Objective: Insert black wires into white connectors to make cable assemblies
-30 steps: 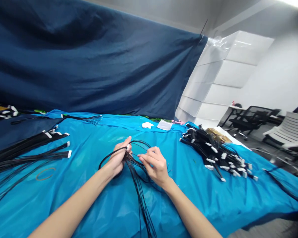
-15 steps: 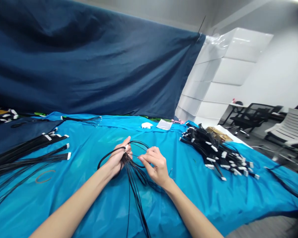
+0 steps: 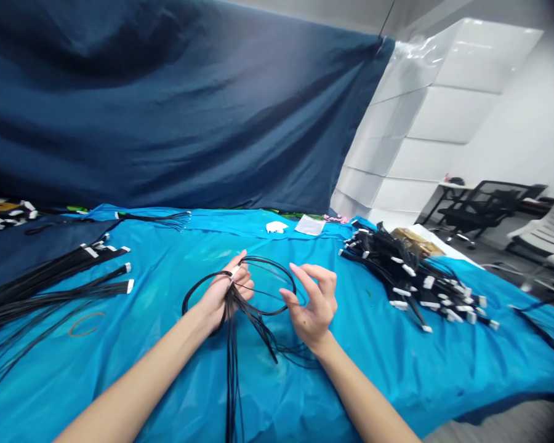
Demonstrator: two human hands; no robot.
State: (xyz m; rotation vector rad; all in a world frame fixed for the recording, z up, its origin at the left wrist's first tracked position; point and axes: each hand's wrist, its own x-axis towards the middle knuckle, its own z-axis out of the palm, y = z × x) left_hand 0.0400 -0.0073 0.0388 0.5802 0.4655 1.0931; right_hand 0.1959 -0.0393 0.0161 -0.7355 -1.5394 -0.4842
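My left hand (image 3: 218, 298) is closed around a bundle of thin black wires (image 3: 231, 363) at a white connector (image 3: 234, 271). From the grip the wires curve into loops on both sides, and loose ends hang down toward me. My right hand (image 3: 314, 306) is just right of the larger wire loop (image 3: 277, 311), thumb and fingers apart. I see nothing between those fingers; whether a fingertip touches the loop, I cannot tell.
Black wire bundles with white connectors (image 3: 128, 287) lie at left, near a thin brown ring (image 3: 87, 325). A heap of similar bundles (image 3: 401, 264) sits at right. Toward the back of the blue cloth (image 3: 175, 400) are a white scrap (image 3: 276, 227) and a small clear bag (image 3: 309, 225).
My right hand has let go of a thin wire and moved right, its fingers spreading. The right loop now stands wider. My left hand keeps its hold, and the view has shifted slightly.
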